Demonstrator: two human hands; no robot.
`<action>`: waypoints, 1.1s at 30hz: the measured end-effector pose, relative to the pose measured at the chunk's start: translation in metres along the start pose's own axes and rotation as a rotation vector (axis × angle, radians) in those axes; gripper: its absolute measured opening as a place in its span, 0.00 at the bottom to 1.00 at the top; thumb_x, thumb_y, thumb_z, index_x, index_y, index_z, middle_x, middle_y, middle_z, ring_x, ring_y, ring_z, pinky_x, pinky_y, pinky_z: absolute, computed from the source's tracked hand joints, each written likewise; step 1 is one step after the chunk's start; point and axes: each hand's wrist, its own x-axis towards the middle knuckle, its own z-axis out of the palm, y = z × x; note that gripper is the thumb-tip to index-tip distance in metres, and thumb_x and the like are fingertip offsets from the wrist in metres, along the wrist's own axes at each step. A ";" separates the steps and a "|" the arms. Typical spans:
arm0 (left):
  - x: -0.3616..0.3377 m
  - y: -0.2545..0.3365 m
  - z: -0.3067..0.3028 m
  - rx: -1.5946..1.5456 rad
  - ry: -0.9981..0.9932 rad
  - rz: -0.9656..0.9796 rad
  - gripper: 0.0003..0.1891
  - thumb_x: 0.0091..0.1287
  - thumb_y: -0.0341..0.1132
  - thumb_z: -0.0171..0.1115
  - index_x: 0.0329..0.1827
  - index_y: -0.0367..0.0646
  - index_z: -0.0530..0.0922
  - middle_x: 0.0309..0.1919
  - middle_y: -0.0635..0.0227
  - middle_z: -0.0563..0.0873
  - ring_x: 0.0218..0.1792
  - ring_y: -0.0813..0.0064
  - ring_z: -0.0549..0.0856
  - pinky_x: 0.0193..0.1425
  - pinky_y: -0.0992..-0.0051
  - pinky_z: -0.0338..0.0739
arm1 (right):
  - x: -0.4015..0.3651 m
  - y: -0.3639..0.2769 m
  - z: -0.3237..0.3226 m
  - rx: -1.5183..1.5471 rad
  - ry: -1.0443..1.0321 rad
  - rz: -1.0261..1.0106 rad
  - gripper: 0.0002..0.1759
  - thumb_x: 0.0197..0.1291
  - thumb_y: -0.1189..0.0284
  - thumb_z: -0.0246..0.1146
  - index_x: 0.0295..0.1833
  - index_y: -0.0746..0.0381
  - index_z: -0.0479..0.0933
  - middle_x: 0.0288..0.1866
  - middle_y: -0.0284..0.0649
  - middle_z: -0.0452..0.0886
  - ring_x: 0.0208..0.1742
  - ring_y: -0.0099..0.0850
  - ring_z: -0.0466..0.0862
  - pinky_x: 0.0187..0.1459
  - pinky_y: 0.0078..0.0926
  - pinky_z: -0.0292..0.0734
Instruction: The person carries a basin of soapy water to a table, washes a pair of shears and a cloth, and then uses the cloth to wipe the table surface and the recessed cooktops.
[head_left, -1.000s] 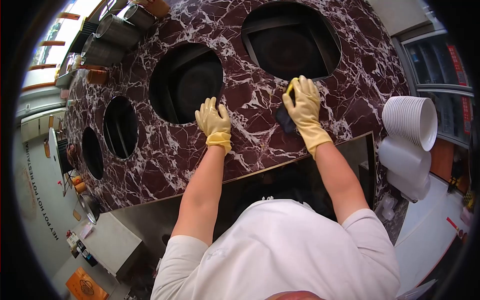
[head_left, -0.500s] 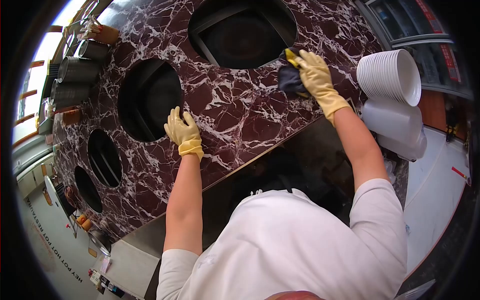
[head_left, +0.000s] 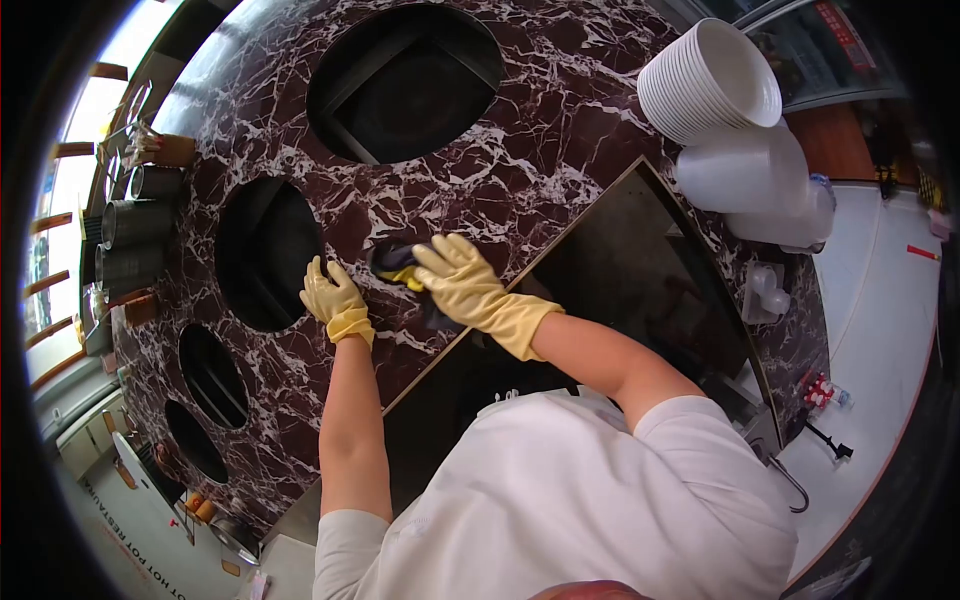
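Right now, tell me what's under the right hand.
A dark cloth and something yellow poke out from under the right hand, over the marbled counter. Whatever lies directly beneath the palm is covered and cannot be seen.

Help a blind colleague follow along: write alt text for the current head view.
Gloved right hand holds a black and yellow cloth on a marbled counter with four round openings; the gloved left hand is beside one.
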 end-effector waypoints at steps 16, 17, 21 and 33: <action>0.013 0.017 -0.006 0.006 -0.135 -0.090 0.23 0.81 0.38 0.57 0.70 0.32 0.83 0.71 0.49 0.87 0.74 0.48 0.81 0.87 0.46 0.61 | 0.194 0.358 -0.081 -0.590 0.303 0.751 0.30 0.71 0.58 0.68 0.73 0.63 0.80 0.77 0.61 0.78 0.74 0.65 0.78 0.77 0.59 0.73; 0.016 0.019 -0.007 0.013 -0.148 -0.096 0.23 0.80 0.37 0.57 0.71 0.32 0.83 0.71 0.48 0.87 0.74 0.47 0.81 0.88 0.45 0.60 | 0.233 0.383 -0.070 -0.606 0.297 0.698 0.29 0.72 0.57 0.67 0.71 0.63 0.81 0.75 0.59 0.80 0.72 0.63 0.79 0.75 0.58 0.75; 0.018 0.021 -0.006 0.040 -0.203 -0.122 0.24 0.80 0.35 0.56 0.74 0.32 0.81 0.73 0.49 0.86 0.77 0.45 0.79 0.89 0.45 0.58 | 0.421 0.423 -0.001 -0.562 0.262 0.427 0.25 0.72 0.53 0.63 0.61 0.60 0.86 0.65 0.50 0.84 0.64 0.55 0.83 0.69 0.54 0.77; 0.025 0.029 -0.005 0.062 -0.217 -0.148 0.24 0.78 0.35 0.55 0.72 0.31 0.82 0.71 0.44 0.85 0.75 0.41 0.79 0.88 0.41 0.59 | 0.578 0.178 0.175 0.042 -0.033 -0.362 0.19 0.72 0.58 0.63 0.61 0.53 0.88 0.68 0.41 0.86 0.68 0.45 0.83 0.72 0.45 0.75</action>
